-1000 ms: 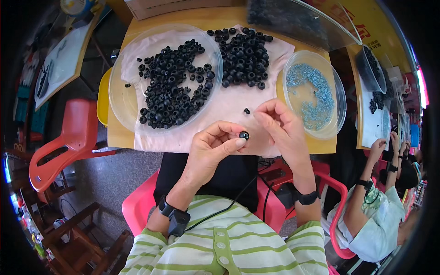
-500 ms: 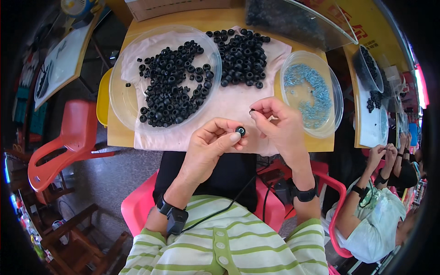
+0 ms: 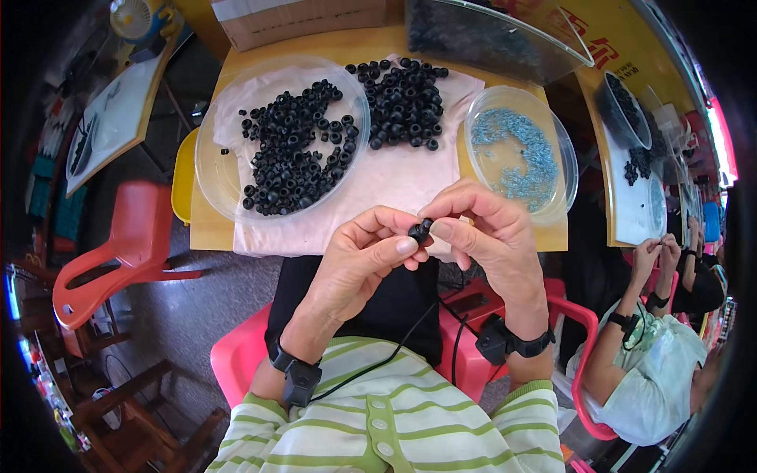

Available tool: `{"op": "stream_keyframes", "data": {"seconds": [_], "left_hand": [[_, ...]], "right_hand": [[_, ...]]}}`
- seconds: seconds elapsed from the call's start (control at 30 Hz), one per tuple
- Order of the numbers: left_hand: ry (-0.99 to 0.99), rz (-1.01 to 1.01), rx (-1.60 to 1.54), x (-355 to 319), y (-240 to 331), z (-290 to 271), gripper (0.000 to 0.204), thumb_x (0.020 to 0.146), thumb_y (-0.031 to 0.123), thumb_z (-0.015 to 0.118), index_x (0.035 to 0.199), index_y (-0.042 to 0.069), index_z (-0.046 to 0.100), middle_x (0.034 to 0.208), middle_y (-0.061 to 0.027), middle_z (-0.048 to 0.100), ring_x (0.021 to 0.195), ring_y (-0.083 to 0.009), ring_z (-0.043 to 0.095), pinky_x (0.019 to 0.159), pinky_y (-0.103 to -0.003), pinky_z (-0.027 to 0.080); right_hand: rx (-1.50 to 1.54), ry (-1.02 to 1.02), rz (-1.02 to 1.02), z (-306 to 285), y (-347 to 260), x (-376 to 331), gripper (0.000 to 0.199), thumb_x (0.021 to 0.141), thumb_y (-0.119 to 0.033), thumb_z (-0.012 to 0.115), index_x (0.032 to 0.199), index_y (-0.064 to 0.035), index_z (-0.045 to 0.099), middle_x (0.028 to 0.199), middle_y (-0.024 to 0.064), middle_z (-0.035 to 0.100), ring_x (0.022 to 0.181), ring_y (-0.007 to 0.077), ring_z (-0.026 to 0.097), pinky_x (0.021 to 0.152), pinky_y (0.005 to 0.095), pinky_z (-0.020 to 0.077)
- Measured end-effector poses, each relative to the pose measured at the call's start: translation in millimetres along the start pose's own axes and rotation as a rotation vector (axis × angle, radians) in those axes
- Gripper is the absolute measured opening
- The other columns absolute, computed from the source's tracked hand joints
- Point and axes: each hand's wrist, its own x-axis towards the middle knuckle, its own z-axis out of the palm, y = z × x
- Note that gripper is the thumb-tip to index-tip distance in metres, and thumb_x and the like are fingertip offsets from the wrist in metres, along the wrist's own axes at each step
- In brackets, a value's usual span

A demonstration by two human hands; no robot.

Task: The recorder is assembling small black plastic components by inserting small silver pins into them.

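Observation:
My left hand pinches a round black part between thumb and fingertips, just off the table's near edge. Closed on a smaller black piece, my right hand presses it against the round part; the two touch. Whether the small piece sits inside the round part's hole is hidden by the fingers. Beyond my left hand, a clear round tray holds many small black parts. A heap of round black parts with holes lies on the pale pink cloth. To the right, a clear dish contains tiny blue pieces.
A cardboard box and a clear bin of dark parts stand at the table's back. Left of the table are a yellow stool and a red chair. A co-worker sits at right. Black cables hang from my wrist straps.
My right hand has moved left and brought its small black piece against the round part in my left hand. The round part, whose pale centre faced up before, has turned.

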Motion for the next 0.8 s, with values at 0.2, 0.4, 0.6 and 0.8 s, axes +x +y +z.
{"op": "stream_keyframes", "data": {"seconds": [0.2, 0.4, 0.6, 0.8], "left_hand": [[0.014, -0.008, 0.018, -1.7, -1.2, 4.2, 0.018, 0.086, 0.001, 0.068, 0.104, 0.001, 0.063, 0.095, -0.009, 0.068, 0.082, -0.0133, 0.065, 0.077, -0.025, 0.054], [0.05, 0.004, 0.073, -2.6, -1.9, 6.7, 0.017, 0.085, 0.002, 0.07, 0.101, 0.001, 0.064, 0.095, -0.0087, 0.068, 0.081, -0.013, 0.064, 0.076, -0.025, 0.053], [0.026, -0.048, 0.033, -1.6, -1.2, 5.5, 0.016, 0.086, 0.003, 0.07, 0.1, 0.001, 0.064, 0.096, -0.0086, 0.068, 0.081, -0.0125, 0.064, 0.076, -0.025, 0.053], [0.016, -0.077, 0.001, -0.3, -4.0, 5.2, 0.015, 0.087, 0.004, 0.069, 0.1, 0.002, 0.064, 0.096, -0.0082, 0.068, 0.083, -0.0117, 0.064, 0.077, -0.024, 0.053]], "right_hand": [[-0.043, 0.024, -0.004, 1.0, -1.6, -7.4, 0.012, 0.091, -0.009, 0.066, 0.099, 0.0, 0.068, 0.092, 0.002, 0.062, 0.064, 0.002, 0.055, 0.048, 0.0143, 0.0406], [-0.126, 0.067, -0.038, 1.7, -1.4, -11.8, 0.011, 0.09, -0.007, 0.065, 0.098, 0.0008, 0.068, 0.091, 0.0024, 0.062, 0.064, 0.0029, 0.056, 0.047, 0.0162, 0.0422], [-0.29, 0.103, -0.119, 4.1, -4.0, -14.2, 0.011, 0.089, -0.006, 0.067, 0.097, 0.0008, 0.068, 0.089, 0.0039, 0.063, 0.066, 0.0049, 0.057, 0.049, 0.0173, 0.0433], [-0.304, 0.138, -0.168, 4.8, 1.7, -17.1, 0.01, 0.089, -0.005, 0.066, 0.097, 0.0011, 0.068, 0.089, 0.0045, 0.064, 0.067, 0.0059, 0.058, 0.053, 0.018, 0.0444]]}}
